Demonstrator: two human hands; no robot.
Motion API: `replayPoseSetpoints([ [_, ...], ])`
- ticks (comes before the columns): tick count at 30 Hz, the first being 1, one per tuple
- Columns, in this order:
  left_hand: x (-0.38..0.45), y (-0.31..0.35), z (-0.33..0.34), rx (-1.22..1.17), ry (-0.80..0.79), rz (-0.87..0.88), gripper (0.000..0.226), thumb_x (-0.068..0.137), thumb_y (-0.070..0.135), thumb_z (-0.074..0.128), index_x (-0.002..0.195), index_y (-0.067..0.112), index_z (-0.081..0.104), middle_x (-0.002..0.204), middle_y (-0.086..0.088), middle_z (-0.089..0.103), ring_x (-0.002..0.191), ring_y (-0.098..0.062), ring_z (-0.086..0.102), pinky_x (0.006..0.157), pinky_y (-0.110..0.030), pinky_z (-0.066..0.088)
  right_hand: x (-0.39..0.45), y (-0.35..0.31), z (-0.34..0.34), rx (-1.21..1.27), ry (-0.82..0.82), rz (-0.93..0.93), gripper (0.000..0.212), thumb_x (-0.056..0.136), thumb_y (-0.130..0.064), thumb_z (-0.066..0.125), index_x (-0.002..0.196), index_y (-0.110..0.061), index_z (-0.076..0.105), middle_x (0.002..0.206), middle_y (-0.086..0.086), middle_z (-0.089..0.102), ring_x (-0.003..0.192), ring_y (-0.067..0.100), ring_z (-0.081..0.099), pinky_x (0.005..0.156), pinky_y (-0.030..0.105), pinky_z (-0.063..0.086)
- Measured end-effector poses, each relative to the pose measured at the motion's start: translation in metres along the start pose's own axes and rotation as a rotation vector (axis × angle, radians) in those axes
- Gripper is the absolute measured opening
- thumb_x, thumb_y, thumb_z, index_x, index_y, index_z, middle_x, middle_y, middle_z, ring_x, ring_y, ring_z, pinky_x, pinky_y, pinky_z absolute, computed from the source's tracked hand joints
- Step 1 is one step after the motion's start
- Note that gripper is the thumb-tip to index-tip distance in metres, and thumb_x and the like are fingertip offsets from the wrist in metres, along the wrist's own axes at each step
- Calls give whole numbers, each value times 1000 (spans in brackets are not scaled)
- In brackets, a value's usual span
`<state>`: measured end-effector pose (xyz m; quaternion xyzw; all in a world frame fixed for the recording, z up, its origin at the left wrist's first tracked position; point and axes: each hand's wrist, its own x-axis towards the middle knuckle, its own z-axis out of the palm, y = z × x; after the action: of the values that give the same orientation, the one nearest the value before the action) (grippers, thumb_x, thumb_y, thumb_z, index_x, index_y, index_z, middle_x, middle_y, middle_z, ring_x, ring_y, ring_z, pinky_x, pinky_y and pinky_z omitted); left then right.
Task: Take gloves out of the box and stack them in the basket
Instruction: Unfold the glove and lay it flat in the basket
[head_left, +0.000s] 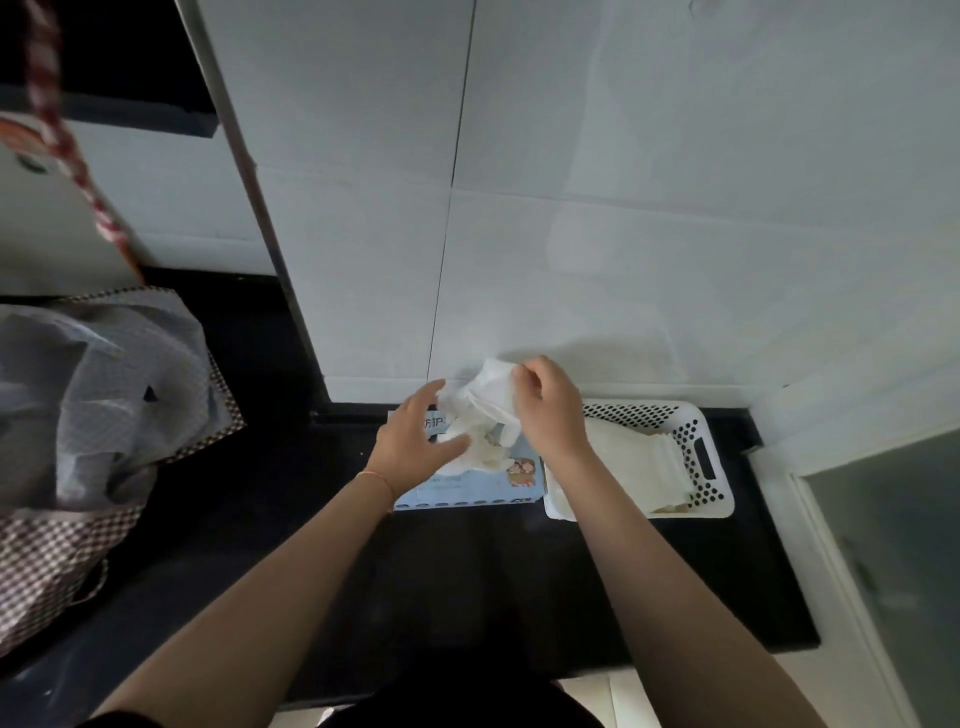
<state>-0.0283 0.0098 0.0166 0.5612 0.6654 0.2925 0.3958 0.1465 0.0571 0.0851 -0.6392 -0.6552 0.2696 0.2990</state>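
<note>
Now the right hand (545, 410) is pinching a white glove (483, 405) above the box (467, 483), lifting it free; the left hand (415, 441), fingers spread beside it, is steadying the bunch before the basket (711, 467).

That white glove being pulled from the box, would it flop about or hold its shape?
Probably floppy: the glove hangs crumpled and folded from the right hand. Likely very light, since a fingertip pinch lifts it. It looks thin and may cling.

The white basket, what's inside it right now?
The white basket holds a stack of pale gloves. The right forearm covers its left end, so what lies there is hidden.
</note>
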Motion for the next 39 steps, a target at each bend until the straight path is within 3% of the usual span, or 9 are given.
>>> replayPoseSetpoints([
  [4,-1,38,-19,-297,116,9,37,88,20,65,123,30,57,122,8,58,111,-12,58,77,-20,57,0,-13,-16,428,-127,249,23,98,-24,48,92,-4,58,84,5,55,78,15,52,71,30,41],
  [7,1,62,-38,-356,106,93,45,88,9,64,128,28,55,124,7,59,114,-11,56,96,-31,50,3,-20,-27,687,-159,274,20,97,-21,49,82,-14,60,80,2,57,78,17,53,75,32,42],
  [11,-4,89,-55,-380,-140,172,58,88,3,62,134,36,53,132,11,56,123,-6,51,96,-25,45,-6,-34,-45,908,-301,352,19,93,-19,52,74,-16,55,70,2,47,66,16,45,62,32,32],
  [17,-22,114,-51,-503,-242,161,14,94,12,62,103,6,71,100,-4,72,89,-14,66,81,-30,54,-21,-31,-52,761,-360,417,16,84,-26,57,71,-16,57,68,3,45,70,21,43,65,33,34],
  [20,-21,113,-47,-469,-163,91,20,94,21,62,84,5,69,77,-1,66,72,-14,59,73,-33,49,-26,-31,-53,555,-426,362,22,82,-36,55,74,-16,58,71,3,50,71,23,47,71,40,36],
  [24,-18,118,-42,-322,-74,85,36,93,32,62,77,0,65,64,2,61,61,-11,52,66,-26,46,-33,-41,-61,487,-428,263,62,91,-67,43,101,-11,66,97,8,67,94,27,65,88,41,50],
  [28,-14,121,-37,-196,21,58,39,93,29,61,63,3,59,46,8,50,45,-6,40,49,-15,36,-37,-42,-66,302,-375,94,35,84,-47,71,98,-15,64,91,7,67,82,21,65,75,39,53],
  [31,-14,119,-33,-197,46,31,44,93,32,60,57,9,47,43,9,38,43,-7,32,46,-17,29,-36,-39,-65,284,-235,116,32,86,-28,66,69,-9,47,61,-1,40,58,15,40,58,33,33],
  [39,-10,87,-36,-107,-340,4,29,81,33,79,76,9,65,66,2,54,60,-13,50,60,-22,41,-28,-32,-78,307,100,134,31,96,-24,56,79,1,57,63,-1,45,55,7,40,51,18,32],
])
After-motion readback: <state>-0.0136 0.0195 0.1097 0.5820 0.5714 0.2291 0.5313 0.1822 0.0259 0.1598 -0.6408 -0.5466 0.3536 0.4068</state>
